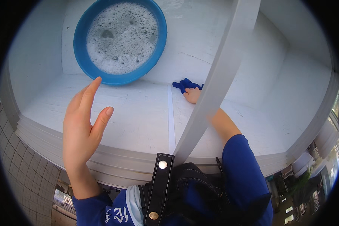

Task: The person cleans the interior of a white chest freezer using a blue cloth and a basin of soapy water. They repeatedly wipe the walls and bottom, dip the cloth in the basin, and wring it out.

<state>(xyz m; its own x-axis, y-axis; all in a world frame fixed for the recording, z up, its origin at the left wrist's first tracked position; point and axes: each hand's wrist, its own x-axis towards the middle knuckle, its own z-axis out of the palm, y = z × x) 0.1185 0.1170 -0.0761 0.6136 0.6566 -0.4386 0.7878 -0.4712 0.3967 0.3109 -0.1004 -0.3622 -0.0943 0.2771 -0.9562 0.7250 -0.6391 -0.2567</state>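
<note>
My right hand [192,96] presses a dark blue cloth [183,84] against the white inner lining of what looks like a chest freezer. It is low down, where the near wall meets the floor. A pale crossbar [220,67] partly hides that hand and wrist. Empty and with thumb and fingers apart, my left hand [82,121] is held over the near wall [138,115]. Its fingertips overlap the near edge of a blue plastic basin [80,48] in the picture; whether they touch is unclear. Foamy water [124,39] fills much of the basin.
The crossbar runs from the stepped near rim [118,158] to the far side, dividing the opening. A white strip [171,118] runs down the near wall. Grey tiles [25,166] show outside at left. At right outside stand a green plant [303,179] and white containers [302,163].
</note>
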